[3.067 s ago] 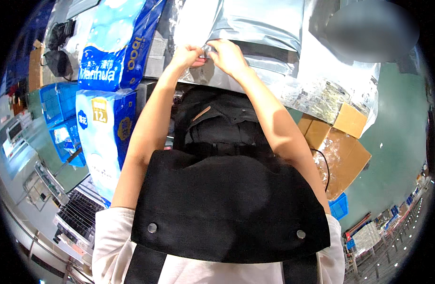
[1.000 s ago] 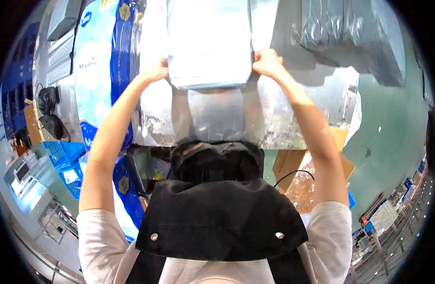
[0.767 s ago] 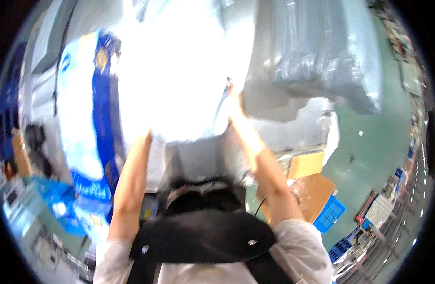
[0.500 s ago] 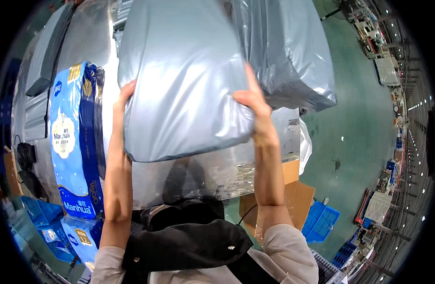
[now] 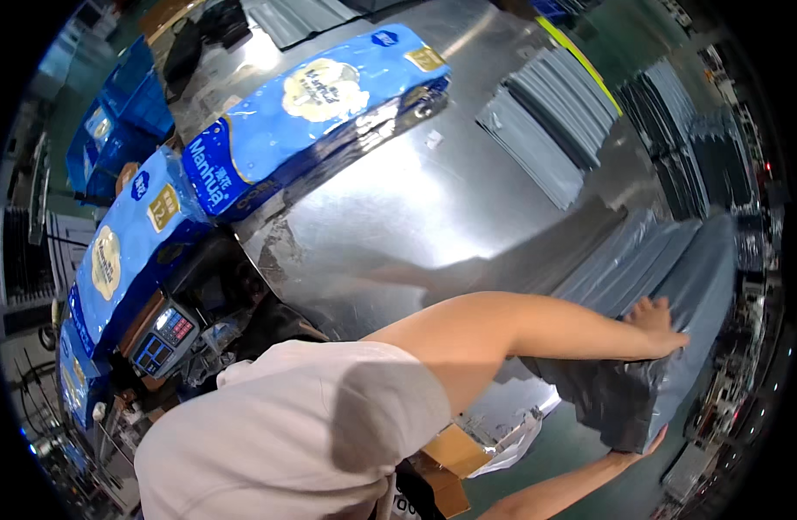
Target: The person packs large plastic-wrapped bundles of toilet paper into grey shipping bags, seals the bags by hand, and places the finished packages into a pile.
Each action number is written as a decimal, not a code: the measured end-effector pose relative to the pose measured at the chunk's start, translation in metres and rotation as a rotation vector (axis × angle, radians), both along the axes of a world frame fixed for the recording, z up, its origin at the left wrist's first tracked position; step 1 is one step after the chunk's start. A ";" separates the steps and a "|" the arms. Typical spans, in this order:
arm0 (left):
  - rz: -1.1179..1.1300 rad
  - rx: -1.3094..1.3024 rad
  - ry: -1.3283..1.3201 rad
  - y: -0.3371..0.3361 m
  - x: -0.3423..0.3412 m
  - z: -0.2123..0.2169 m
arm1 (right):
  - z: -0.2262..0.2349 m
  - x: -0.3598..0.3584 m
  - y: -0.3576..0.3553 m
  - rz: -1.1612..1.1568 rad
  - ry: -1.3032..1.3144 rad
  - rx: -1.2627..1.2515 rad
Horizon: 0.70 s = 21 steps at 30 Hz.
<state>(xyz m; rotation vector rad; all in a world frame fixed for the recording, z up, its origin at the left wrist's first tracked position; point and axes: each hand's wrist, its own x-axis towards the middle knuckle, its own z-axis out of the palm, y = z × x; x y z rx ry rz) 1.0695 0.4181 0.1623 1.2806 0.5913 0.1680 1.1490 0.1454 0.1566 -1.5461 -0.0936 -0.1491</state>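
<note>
Grey plastic mailer bag [image 5: 676, 347], full and bulky, at the right edge of the frame, lying on a pile of similar grey bags [image 5: 624, 251] at the end of the steel worktop [image 5: 398, 199]. Left hand [image 5: 654, 319] laid flat on its upper face, fingers spread, forearm crossing the frame from the centre. Right hand [image 5: 645, 444] tucked under the bag's lower corner, only fingertips visible; grip cannot be told. Below the bag, at lower centre, cardboard boxes [image 5: 446, 472] and a crumpled clear plastic sheet [image 5: 511, 438]. Stacks of flat grey bags [image 5: 546, 130] on the worktop at upper right. Long blue tissue-roll pack [image 5: 312, 113] lying across the upper left; further blue packs [image 5: 121, 260] down the left edge. Small calculator-like keypad device [image 5: 164, 336] at left centre. White-sleeved shoulder [image 5: 286, 433] filling the lower centre.
</note>
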 end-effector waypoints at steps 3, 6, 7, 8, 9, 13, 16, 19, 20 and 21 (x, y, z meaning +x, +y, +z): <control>0.048 0.389 -0.153 0.078 -0.052 -0.068 | -0.015 0.001 0.014 -0.085 0.144 0.191; 0.330 0.831 -0.103 0.286 -0.200 -0.158 | -0.117 0.003 -0.076 -0.177 -0.076 -0.284; 0.528 0.923 0.063 0.360 -0.269 -0.199 | -0.171 -0.009 -0.100 -0.431 -0.022 -0.368; 0.699 1.016 0.292 0.425 -0.349 -0.236 | -0.211 -0.040 -0.075 -0.278 0.112 -0.453; 0.803 1.086 0.565 0.474 -0.435 -0.268 | -0.248 -0.092 -0.032 -0.109 0.247 -0.536; 0.560 0.572 0.796 0.488 -0.608 -0.339 | -0.301 -0.277 0.215 0.514 0.218 -0.822; 0.093 0.358 0.774 0.448 -0.516 -0.294 | -0.325 -0.323 0.338 0.861 0.029 -0.746; 0.496 0.299 0.818 0.369 -0.464 -0.321 | -0.346 -0.327 0.424 0.734 0.051 -0.528; 0.654 0.300 0.699 0.341 -0.444 -0.338 | -0.363 -0.318 0.426 0.685 0.141 -0.344; 0.811 0.303 0.578 0.317 -0.426 -0.347 | -0.368 -0.306 0.414 0.662 0.265 -0.382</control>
